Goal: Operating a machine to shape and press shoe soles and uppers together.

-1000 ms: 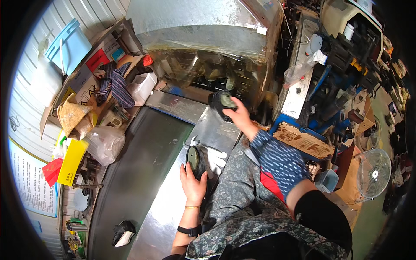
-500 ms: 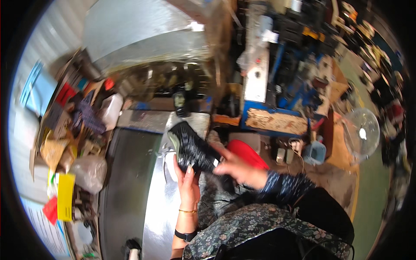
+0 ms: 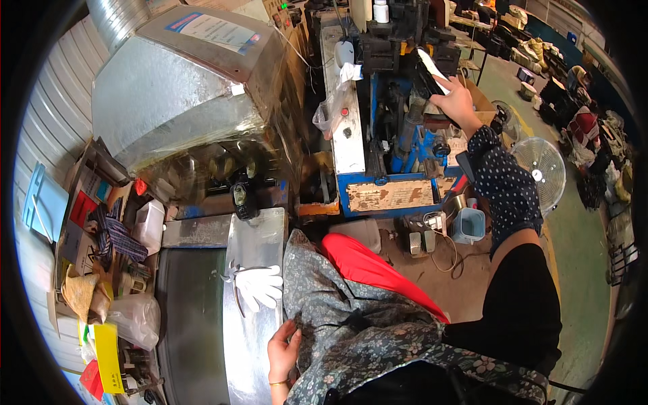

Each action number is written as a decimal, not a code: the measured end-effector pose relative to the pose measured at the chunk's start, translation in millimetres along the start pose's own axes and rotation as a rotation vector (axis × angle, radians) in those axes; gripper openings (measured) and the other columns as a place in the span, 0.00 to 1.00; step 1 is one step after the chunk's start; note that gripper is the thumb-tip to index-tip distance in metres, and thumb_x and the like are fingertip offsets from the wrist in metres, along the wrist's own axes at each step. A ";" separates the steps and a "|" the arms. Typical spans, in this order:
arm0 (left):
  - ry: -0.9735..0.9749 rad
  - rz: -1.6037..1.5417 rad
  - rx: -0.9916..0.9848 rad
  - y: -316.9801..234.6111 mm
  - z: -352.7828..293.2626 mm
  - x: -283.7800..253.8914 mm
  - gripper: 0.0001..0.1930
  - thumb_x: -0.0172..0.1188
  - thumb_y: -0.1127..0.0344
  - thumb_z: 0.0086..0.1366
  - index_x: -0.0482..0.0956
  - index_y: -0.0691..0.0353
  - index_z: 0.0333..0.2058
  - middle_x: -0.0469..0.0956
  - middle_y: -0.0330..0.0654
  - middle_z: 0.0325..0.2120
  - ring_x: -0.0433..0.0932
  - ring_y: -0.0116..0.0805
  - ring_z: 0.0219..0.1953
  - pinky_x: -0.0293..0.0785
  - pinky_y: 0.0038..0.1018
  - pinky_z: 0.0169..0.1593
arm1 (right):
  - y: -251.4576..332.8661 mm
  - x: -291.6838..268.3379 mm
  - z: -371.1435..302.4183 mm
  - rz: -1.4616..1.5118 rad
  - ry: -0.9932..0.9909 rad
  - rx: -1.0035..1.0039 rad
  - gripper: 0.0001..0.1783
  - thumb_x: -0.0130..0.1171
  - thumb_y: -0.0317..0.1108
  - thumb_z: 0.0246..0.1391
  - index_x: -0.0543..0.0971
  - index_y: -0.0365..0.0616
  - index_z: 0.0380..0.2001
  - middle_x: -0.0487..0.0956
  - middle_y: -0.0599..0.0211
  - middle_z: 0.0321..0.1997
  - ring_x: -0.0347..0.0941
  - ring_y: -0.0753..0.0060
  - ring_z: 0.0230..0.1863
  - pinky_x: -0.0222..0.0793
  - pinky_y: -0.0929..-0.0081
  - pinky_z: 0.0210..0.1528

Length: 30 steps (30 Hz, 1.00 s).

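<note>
Out to the upper right, my right hand (image 3: pixel 457 102) is closed on a black shoe (image 3: pixel 424 75) whose white sole edge shows. That shoe is over the blue machine (image 3: pixel 405 145); whether it touches the machine I cannot tell. Down by the floral apron (image 3: pixel 385 337), my left hand (image 3: pixel 283 352) hangs with loosely curled fingers and nothing visible in them. A white glove (image 3: pixel 258 287) lies on the shiny metal ledge (image 3: pixel 253 358) just ahead of it. Another black shoe (image 3: pixel 244 199) rests at the ledge's far end, before the metal hood.
A dark conveyor belt (image 3: pixel 192 324) runs along the left under the metal hood (image 3: pixel 182 94). Left of it is a shelf with a plastic bag (image 3: pixel 135 317) and a white jug (image 3: pixel 148 226). A round fan (image 3: pixel 538 172) and a blue bucket (image 3: pixel 468 226) stand at right.
Both hands were on the black shoe above the ledge. My left hand has let go and dropped toward the apron; my right has carried the shoe up and right to the blue machine.
</note>
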<state>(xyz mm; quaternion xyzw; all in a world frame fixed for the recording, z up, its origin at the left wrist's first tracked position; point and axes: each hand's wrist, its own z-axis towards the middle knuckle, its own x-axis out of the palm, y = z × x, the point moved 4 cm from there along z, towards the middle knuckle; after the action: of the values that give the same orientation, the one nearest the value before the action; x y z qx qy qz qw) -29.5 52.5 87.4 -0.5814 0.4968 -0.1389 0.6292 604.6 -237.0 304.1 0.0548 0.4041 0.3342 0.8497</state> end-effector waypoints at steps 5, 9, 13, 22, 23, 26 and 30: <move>-0.062 -0.061 -0.071 7.7 -4.2 9.7 0.22 0.65 0.67 0.62 0.75 0.71 0.53 0.81 0.54 0.45 0.81 0.38 0.47 0.75 0.28 0.51 | -7.5 4.9 25.0 -0.022 0.132 0.049 0.36 0.64 0.45 0.34 0.79 0.58 0.55 0.78 0.46 0.53 0.79 0.49 0.47 0.72 0.65 0.52; -0.001 0.099 0.008 -4.5 2.2 21.1 0.21 0.65 0.64 0.62 0.76 0.68 0.51 0.81 0.53 0.44 0.82 0.43 0.47 0.75 0.29 0.51 | -10.8 -6.4 33.9 0.084 0.291 0.114 0.38 0.64 0.46 0.33 0.79 0.58 0.55 0.82 0.49 0.42 0.79 0.51 0.46 0.72 0.67 0.50; 0.043 0.181 0.037 -15.7 4.4 25.5 0.22 0.64 0.62 0.62 0.76 0.66 0.52 0.81 0.53 0.45 0.81 0.46 0.47 0.76 0.32 0.49 | 8.5 -8.8 22.6 -0.178 0.405 -0.019 0.39 0.66 0.47 0.34 0.77 0.63 0.57 0.74 0.52 0.58 0.75 0.52 0.52 0.70 0.66 0.55; 0.121 0.331 0.116 -30.1 14.0 41.4 0.23 0.62 0.55 0.63 0.77 0.62 0.52 0.80 0.55 0.44 0.80 0.55 0.44 0.76 0.36 0.46 | 19.4 23.8 -28.4 -0.282 0.252 -0.015 0.42 0.62 0.54 0.44 0.65 0.72 0.66 0.59 0.48 0.68 0.65 0.38 0.58 0.66 0.56 0.60; 0.125 0.316 0.115 -29.4 15.1 43.4 0.23 0.63 0.55 0.63 0.77 0.61 0.52 0.80 0.54 0.44 0.80 0.53 0.44 0.76 0.36 0.46 | 16.8 24.2 -27.1 -0.292 0.265 -0.023 0.42 0.62 0.53 0.44 0.64 0.72 0.66 0.59 0.48 0.69 0.64 0.39 0.59 0.65 0.56 0.61; 0.126 0.243 0.052 -43.0 10.8 40.7 0.23 0.63 0.56 0.62 0.76 0.62 0.53 0.81 0.54 0.44 0.81 0.51 0.44 0.77 0.36 0.46 | 19.3 28.1 -22.8 -0.301 0.274 -0.074 0.42 0.62 0.52 0.44 0.63 0.70 0.66 0.58 0.45 0.69 0.63 0.40 0.59 0.64 0.56 0.62; 0.017 0.245 0.127 -30.8 -0.8 24.9 0.22 0.62 0.58 0.63 0.76 0.63 0.53 0.81 0.52 0.43 0.82 0.49 0.42 0.77 0.36 0.45 | 35.3 19.1 -20.9 -0.082 0.159 -0.188 0.38 0.67 0.48 0.41 0.71 0.64 0.60 0.68 0.45 0.60 0.67 0.44 0.57 0.65 0.56 0.60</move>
<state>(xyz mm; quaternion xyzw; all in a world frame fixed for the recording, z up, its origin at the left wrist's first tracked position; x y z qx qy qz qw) -6.1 24.5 102.8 -0.4743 0.5597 -0.0970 0.6726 579.6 -201.8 290.5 -0.0683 0.4392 0.3386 0.8293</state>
